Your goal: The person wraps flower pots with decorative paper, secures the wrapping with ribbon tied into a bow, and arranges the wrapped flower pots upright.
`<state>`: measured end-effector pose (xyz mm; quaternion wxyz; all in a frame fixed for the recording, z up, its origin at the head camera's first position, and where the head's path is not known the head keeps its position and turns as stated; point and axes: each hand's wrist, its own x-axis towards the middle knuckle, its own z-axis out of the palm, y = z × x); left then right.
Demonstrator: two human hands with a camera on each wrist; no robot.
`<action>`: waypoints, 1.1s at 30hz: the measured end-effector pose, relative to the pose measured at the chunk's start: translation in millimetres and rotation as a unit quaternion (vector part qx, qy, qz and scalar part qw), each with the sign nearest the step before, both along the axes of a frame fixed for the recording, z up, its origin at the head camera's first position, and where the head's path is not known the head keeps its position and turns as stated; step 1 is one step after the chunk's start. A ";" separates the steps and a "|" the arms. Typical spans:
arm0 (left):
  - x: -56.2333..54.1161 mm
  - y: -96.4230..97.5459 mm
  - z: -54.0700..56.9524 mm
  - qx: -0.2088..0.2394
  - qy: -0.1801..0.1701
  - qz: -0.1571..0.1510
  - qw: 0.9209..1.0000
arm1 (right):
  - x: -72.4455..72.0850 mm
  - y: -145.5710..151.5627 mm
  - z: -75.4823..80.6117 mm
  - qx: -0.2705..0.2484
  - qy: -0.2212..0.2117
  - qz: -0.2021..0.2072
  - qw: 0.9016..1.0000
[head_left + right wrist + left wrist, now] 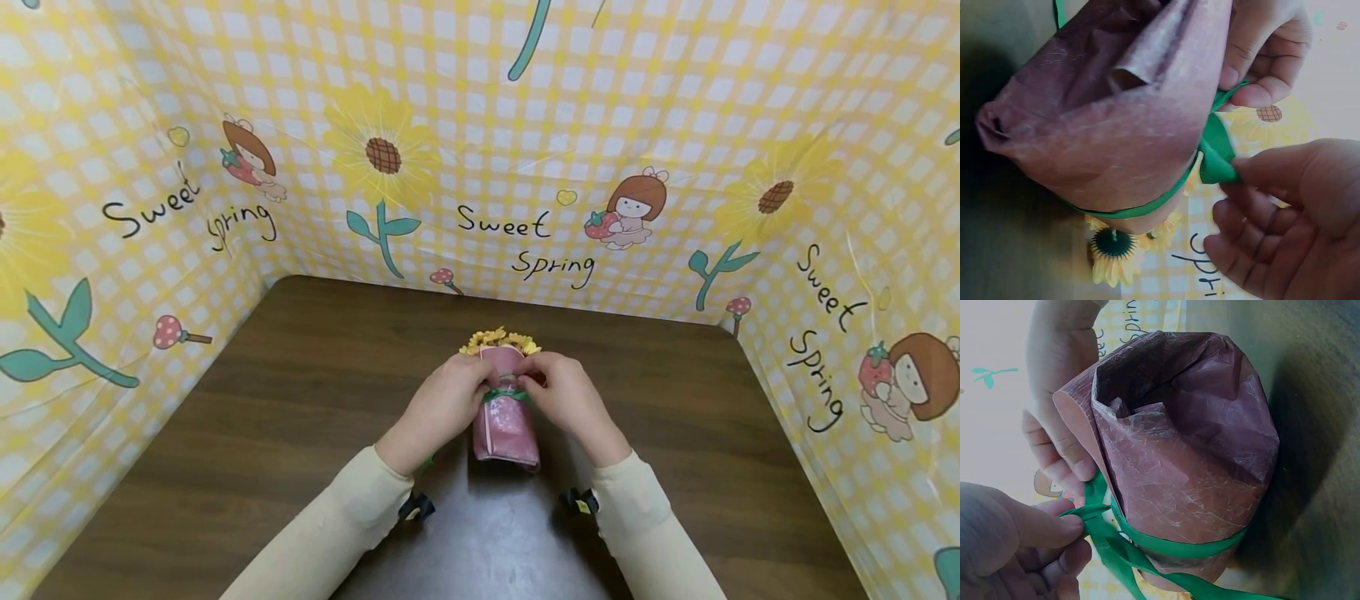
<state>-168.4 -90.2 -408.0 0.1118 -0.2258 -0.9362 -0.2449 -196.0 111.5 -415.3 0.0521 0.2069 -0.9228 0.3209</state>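
A small bouquet of yellow artificial-looking sunflowers [487,337], wrapped in pinkish-purple paper [510,433], lies on the table with its blooms at the far end. Green ribbon [1179,548] circles the wrap, and a loop or knot of it [1217,164] stands out from the paper. My left hand [442,404] pinches one part of this ribbon between thumb and fingers. Opposite it, my right hand [573,400] pinches another part of the ribbon between thumb and forefinger. A loose ribbon tail hangs below the left fingers in the left wrist view. The wrap's bottom is folded and crumpled.
The dark brown wooden table [322,367] extends around the bouquet. A yellow checked cloth [480,150] printed with sunflowers and "Sweet Spring" stands as a wall at the back and both sides. Black wrist devices [415,507] sit beneath the cream sleeves [360,500].
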 end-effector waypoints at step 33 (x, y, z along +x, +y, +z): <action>-4.8 -0.9 -8.0 0.055 -0.029 0.011 0.998 | 1.4 -5.1 -8.4 0.024 0.018 -0.006 1.000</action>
